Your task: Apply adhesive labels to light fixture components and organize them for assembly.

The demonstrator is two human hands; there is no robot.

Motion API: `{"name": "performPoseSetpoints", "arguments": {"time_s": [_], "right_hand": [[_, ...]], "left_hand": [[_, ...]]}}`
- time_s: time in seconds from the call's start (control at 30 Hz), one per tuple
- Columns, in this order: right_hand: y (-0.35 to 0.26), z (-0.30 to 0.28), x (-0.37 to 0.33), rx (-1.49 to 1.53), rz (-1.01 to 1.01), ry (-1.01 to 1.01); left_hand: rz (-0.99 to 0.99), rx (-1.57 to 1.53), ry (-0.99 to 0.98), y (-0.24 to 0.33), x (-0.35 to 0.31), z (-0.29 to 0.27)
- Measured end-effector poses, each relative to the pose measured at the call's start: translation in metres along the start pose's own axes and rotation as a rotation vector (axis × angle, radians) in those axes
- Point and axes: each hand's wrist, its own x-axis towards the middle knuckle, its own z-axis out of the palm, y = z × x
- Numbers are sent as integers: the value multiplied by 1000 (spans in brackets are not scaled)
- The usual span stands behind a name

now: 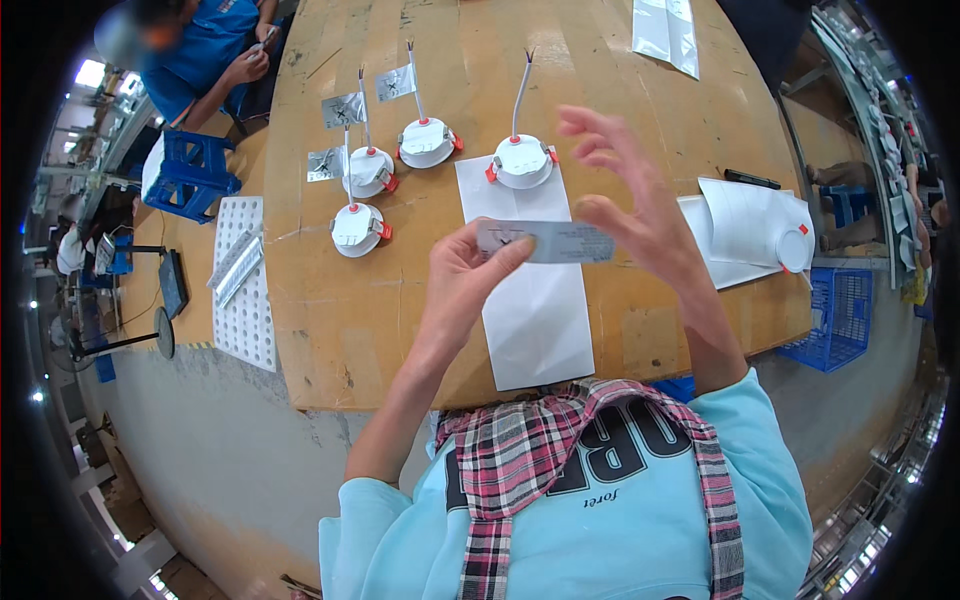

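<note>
- One silver label [578, 243] is held above the white sheet [540, 325] on the brown table [690, 110]. Read all clock positions from this label.
- Left hand [460, 268]: pinches the label at its 9 o'clock end, thumb on the upper face.
- Right hand [642, 208]: located at 2 o'clock, grasping nothing, fingers spread and slightly bent. The thumb is just beside the label; contact cannot be determined.
- Front lamp [523, 163]: located at 12 o'clock, resting on the far end of the sheet, cable pointing up, red-tipped clips at the sides.
- Three further lamps [427, 145]: grouped between 9 and 10 o'clock. Each cable carries a silver tag [343, 110].
- Black marker [752, 180]: located at 2 o'clock, beside the white packets [745, 225] at 3 o'clock.
- Silver bag [665, 35]: located at 1 o'clock, near the table's far edge.
- White perforated tray [240, 325]: located at 9 o'clock.
- Co-worker in blue [215, 50]: seated at 10 o'clock.
</note>
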Motion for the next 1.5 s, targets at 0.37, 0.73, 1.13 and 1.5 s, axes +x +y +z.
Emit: {"name": "performPoseSetpoints", "arguments": {"time_s": [0.37, 0.73, 1.13, 1.5], "right_hand": [[36, -18, -1, -225, 341, 120], [53, -22, 10, 226, 519, 146], [48, -5, 4, 134, 591, 73], [51, -1, -8, 89, 564, 77]], "left_hand": [[173, 307, 158, -5, 57, -20], [514, 1098, 129, -37, 103, -7], [242, 303, 199, -15, 44, -3], [125, 69, 116, -10, 76, 3]]}}
